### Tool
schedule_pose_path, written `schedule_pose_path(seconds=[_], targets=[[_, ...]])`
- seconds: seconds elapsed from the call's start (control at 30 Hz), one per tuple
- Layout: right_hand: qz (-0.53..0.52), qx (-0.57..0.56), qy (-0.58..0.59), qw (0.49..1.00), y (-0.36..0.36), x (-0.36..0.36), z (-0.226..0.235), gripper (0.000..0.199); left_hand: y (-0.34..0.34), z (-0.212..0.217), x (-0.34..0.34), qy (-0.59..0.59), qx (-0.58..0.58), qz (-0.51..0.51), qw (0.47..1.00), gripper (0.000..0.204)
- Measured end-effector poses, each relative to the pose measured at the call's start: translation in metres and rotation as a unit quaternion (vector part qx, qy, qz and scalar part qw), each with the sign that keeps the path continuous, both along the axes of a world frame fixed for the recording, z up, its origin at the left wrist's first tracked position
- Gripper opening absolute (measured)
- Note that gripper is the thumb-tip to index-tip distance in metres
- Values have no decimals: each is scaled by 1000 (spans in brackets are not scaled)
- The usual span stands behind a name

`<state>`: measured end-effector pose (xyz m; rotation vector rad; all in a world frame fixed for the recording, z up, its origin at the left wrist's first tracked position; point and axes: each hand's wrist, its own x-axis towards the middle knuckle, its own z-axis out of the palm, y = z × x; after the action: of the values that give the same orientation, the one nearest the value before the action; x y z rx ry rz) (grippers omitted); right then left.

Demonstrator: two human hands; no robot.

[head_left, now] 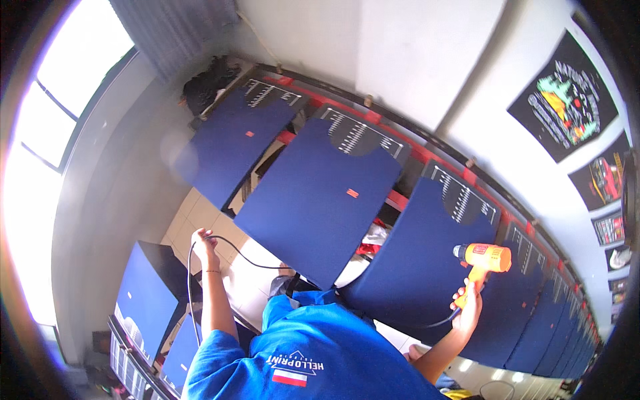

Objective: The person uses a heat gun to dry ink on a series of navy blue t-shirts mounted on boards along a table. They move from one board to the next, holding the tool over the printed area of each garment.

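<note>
At lower R of view, R grip is closed round the handle of an orange heat gun, fingers wrapped, thumb side up. Gun is above the navy boards; exact height can't be told. Barrel's long axis approx. horiz., dark nozzle pointing to the person's L, over 3rd board; handle drops down & slightly L into the hand. Cable leaves handle base, runs L behind the body.

L grip, arm raised, is closed on a black cable: 1 run hangs down along the forearm, 1 run sags R twd the waist. Can't tell if same cable as the gun's.

Writing: gun has small dark/red labels, too small to read. Blue shirt has white lettering, upside down in view, + 1 red/white patch. Boards carry small red tags, white ruler-type marks at wall end.

Counts: 1 gun; navy boards in wall row, min. 6, far ones overlap so no exact no.; 2 more blue boards lower L. Wall posters, min. 5, some lettered. 1 gray curtain, upper L, by window.
</note>
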<state>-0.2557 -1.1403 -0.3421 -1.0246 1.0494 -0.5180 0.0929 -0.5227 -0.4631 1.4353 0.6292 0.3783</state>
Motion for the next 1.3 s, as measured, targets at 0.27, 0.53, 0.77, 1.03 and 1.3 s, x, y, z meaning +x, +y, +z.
schedule_pose_path(seconds=[0.27,0.53,0.77,1.03,1.3], targets=[[192,75,-86,975,154,141,26,35,66,22,33,-8,13,19,1000,29],[506,120,-143,842,393,346,68,51,152,43,16,-40,134,-104,985,29],[681,116,-94,717,577,476,107,54,197,83,4,16,203,-182,962,21],[843,166,-34,511,738,601,63,54,288,68,-5,160,202,-22,966,30],[958,155,14,242,929,704,63,42,331,70,20,345,141,263,890,29]])
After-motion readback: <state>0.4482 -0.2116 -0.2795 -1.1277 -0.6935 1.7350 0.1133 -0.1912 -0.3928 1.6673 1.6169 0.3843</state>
